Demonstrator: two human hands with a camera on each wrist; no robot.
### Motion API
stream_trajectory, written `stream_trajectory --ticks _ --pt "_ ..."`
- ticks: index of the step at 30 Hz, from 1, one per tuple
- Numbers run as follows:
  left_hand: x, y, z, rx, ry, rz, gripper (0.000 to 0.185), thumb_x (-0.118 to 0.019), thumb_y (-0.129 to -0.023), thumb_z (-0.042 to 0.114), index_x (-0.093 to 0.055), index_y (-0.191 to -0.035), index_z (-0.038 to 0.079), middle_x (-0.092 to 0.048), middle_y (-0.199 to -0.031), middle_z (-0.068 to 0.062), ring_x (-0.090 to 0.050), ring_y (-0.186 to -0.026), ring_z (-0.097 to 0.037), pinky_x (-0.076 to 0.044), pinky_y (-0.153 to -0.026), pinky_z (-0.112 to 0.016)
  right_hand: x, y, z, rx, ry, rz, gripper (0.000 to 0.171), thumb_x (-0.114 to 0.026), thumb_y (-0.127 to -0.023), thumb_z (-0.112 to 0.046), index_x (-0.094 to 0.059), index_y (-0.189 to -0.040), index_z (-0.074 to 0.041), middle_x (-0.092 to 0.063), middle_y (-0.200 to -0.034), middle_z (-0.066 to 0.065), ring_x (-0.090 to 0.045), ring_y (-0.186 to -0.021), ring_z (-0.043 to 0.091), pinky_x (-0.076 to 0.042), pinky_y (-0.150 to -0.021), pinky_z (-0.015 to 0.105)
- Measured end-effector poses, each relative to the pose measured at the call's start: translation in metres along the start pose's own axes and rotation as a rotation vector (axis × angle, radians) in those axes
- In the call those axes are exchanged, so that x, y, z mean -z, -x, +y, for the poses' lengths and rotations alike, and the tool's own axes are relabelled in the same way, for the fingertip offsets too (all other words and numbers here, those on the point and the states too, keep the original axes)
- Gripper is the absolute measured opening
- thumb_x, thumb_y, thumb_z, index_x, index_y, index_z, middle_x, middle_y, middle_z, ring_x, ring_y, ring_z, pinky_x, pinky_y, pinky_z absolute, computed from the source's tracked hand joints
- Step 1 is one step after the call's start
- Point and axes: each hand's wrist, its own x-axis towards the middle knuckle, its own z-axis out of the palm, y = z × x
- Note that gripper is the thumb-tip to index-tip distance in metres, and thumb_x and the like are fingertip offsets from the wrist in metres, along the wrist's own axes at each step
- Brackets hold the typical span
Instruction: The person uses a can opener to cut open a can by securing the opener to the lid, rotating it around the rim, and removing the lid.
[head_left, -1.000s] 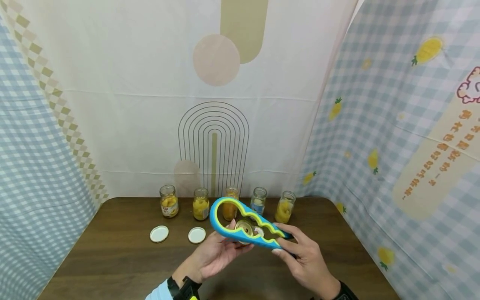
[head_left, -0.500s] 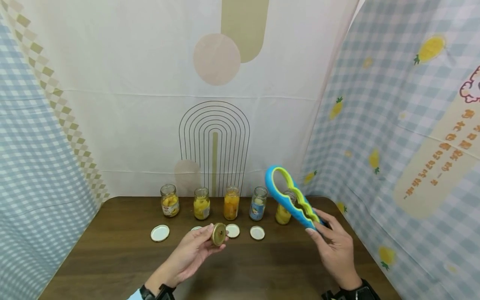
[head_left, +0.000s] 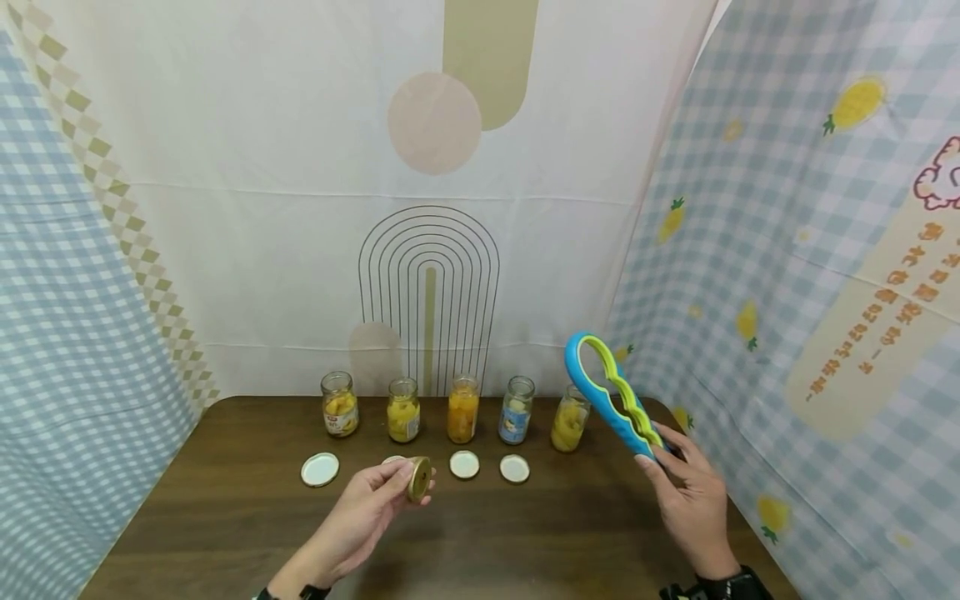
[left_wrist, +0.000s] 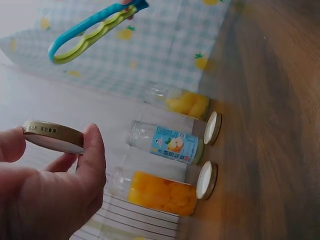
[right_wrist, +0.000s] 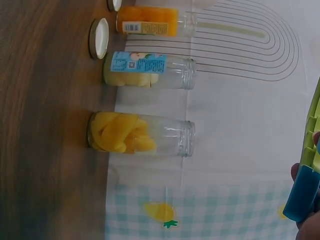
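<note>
My left hand (head_left: 363, 521) pinches a gold jar lid (head_left: 420, 481) on edge above the table. In the left wrist view, thumb and fingers grip the rim of that lid (left_wrist: 54, 135), its white inside facing down. Over to the right, my right hand (head_left: 690, 504) grips the handle end of a blue and lime-green jar opener (head_left: 604, 407), its looped end raised. The right wrist view catches only part of the opener's blue handle (right_wrist: 301, 192) at the edge. Behind the opener stands an uncapped jar of yellow fruit (head_left: 570, 427), with no lid on the table before it.
Several more open fruit jars line the table's back edge, including an orange one (head_left: 462, 412) and a blue-labelled one (head_left: 515, 417). White-lined lids (head_left: 320, 469) lie before them; my left hand partly hides one (head_left: 393, 458). A curtain (head_left: 285, 275) hangs behind the brown table (head_left: 510, 542).
The opener, earlier overlapping the lid in my left hand, has moved up and right with my right hand. My left hand has drawn left and slightly down, still pinching the lid.
</note>
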Motion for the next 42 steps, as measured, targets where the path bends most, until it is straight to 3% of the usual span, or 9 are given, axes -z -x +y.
stream_trajectory --ticks 5,8,10,13,18,23,29,37,42 --pt "-0.024 -0.013 -0.005 -0.105 -0.340 0.138 0.052 -0.067 -0.107 0.030 -0.062 -0.142 -0.007 -0.073 -0.127 -0.017 -0.073 -0.107 -0.018 -0.061 -0.090 -0.020 0.000 -0.002 0.000 0.015 0.018 -0.005 0.032 -0.081 -0.082 0.017 -0.081 -0.112 0.005 -0.072 -0.134 0.021 -0.063 -0.118 -0.009 -0.047 -0.093 0.000" --pt "-0.042 -0.023 -0.014 -0.227 -0.604 0.146 0.047 -0.071 -0.104 0.028 -0.068 -0.136 -0.006 -0.074 -0.120 -0.019 -0.074 -0.105 -0.025 -0.062 -0.086 -0.022 0.000 -0.004 0.001 0.022 0.014 -0.005 0.033 -0.081 -0.082 0.017 -0.081 -0.112 0.006 -0.072 -0.135 0.020 -0.063 -0.120 -0.009 -0.047 -0.093 0.001" --pt "-0.054 -0.031 -0.022 -0.297 -0.779 0.106 0.044 -0.072 -0.103 0.027 -0.069 -0.134 -0.005 -0.073 -0.121 -0.019 -0.073 -0.106 -0.029 -0.063 -0.088 -0.030 0.001 -0.004 0.001 0.019 0.013 -0.003 0.032 -0.081 -0.083 0.017 -0.081 -0.113 0.005 -0.072 -0.135 0.020 -0.063 -0.120 -0.009 -0.047 -0.093 0.000" --pt "-0.075 -0.042 -0.034 -0.308 -0.998 0.038 0.044 -0.072 -0.102 0.029 -0.070 -0.134 -0.002 -0.071 -0.124 -0.015 -0.071 -0.105 -0.028 -0.062 -0.090 -0.038 0.003 -0.004 0.001 0.014 0.023 -0.002 0.032 -0.081 -0.083 0.016 -0.080 -0.113 0.006 -0.072 -0.135 0.021 -0.063 -0.121 -0.010 -0.047 -0.093 0.000" --pt "-0.113 -0.064 -0.053 -0.212 -1.212 -0.123 0.040 -0.074 -0.102 0.026 -0.070 -0.134 0.002 -0.067 -0.126 -0.010 -0.069 -0.105 -0.018 -0.062 -0.089 -0.033 0.004 -0.005 0.002 0.010 0.042 -0.026 0.030 -0.080 -0.085 0.015 -0.079 -0.114 0.008 -0.071 -0.136 0.023 -0.062 -0.121 -0.011 -0.047 -0.094 0.001" --pt "-0.142 -0.097 -0.078 -0.276 -1.431 -0.301 0.011 -0.070 -0.104 0.018 -0.074 -0.109 0.009 -0.067 -0.109 -0.004 -0.060 -0.091 -0.010 -0.059 -0.074 -0.026 0.002 -0.005 0.002 0.024 0.042 -0.009 0.031 -0.081 -0.084 0.016 -0.079 -0.114 0.008 -0.071 -0.134 0.024 -0.062 -0.121 -0.010 -0.046 -0.094 0.000" --pt "-0.163 -0.129 -0.097 -0.278 -1.520 -0.400 0.007 -0.072 -0.103 0.020 -0.073 -0.098 0.016 -0.063 -0.101 0.000 -0.056 -0.085 -0.008 -0.054 -0.074 -0.022 -0.001 -0.004 0.001 0.028 0.030 0.009 0.032 -0.082 -0.082 0.017 -0.080 -0.113 0.007 -0.072 -0.134 0.022 -0.062 -0.121 -0.010 -0.046 -0.094 0.000" --pt "-0.165 -0.199 -0.177 -0.453 -1.551 -0.410 0.018 -0.074 -0.101 0.025 -0.067 -0.084 0.027 -0.060 -0.086 0.012 -0.050 -0.083 -0.004 -0.046 -0.071 -0.018 -0.002 -0.001 0.000 0.009 0.010 0.008 0.033 -0.080 -0.082 0.019 -0.079 -0.113 0.008 -0.072 -0.134 0.023 -0.063 -0.122 -0.009 -0.047 -0.095 0.000" --pt "-0.180 -0.199 -0.151 -0.403 -1.573 -0.281 0.016 -0.076 -0.100 0.026 -0.077 -0.084 0.024 -0.067 -0.088 0.009 -0.057 -0.085 -0.006 -0.052 -0.073 -0.020 -0.003 0.000 0.001 0.000 0.008 0.015 0.033 -0.081 -0.081 0.019 -0.079 -0.112 0.008 -0.072 -0.134 0.023 -0.063 -0.121 -0.010 -0.047 -0.093 0.000"
